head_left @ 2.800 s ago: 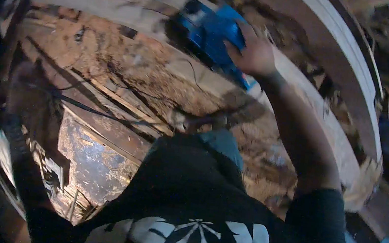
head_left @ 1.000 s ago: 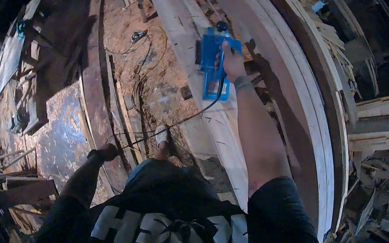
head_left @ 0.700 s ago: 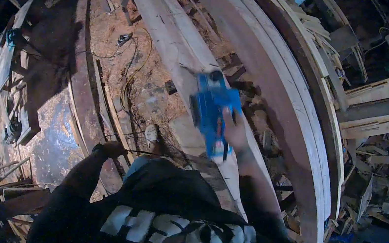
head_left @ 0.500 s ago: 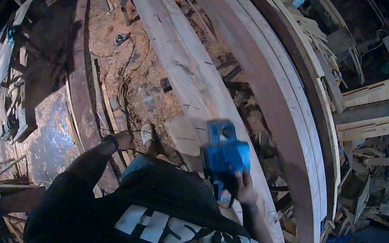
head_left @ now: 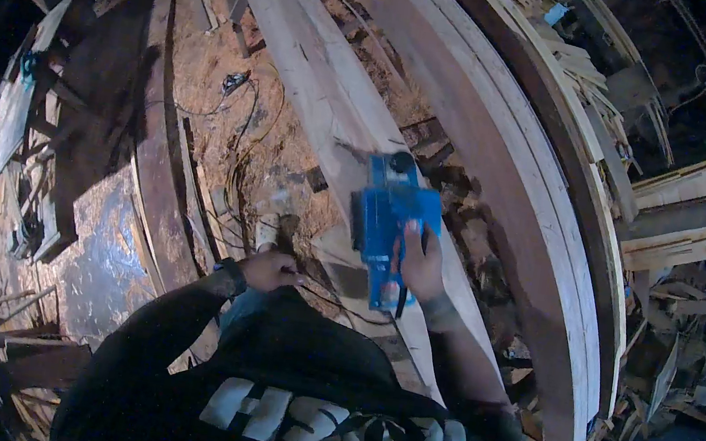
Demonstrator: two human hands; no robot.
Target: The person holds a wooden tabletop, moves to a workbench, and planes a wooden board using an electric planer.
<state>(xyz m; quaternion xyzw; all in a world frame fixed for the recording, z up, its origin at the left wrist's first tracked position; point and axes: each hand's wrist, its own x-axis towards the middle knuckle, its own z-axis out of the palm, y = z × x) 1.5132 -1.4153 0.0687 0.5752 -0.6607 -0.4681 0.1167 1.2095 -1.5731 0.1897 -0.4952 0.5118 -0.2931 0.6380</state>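
A blue power planer (head_left: 385,216) rests on a long pale plank (head_left: 318,80) that runs from the upper left toward the lower right. My right hand (head_left: 421,262) is wrapped round the planer's rear handle. Near my body, left of the tool, my left hand (head_left: 274,271) is closed, with its fingers curled around the dark power cord (head_left: 333,301). That cord runs from the left hand toward the back of the planer.
Thick curved timbers (head_left: 506,161) lie right of the plank. Shavings and loose cables (head_left: 237,82) cover the floor at left. A pale slotted board (head_left: 697,215) is at far right, above piled scraps. One shoe (head_left: 266,231) shows beside the left hand.
The planer, in my right hand, went down the plank toward my body, then forward again. My left hand has moved right and inward with the cord.
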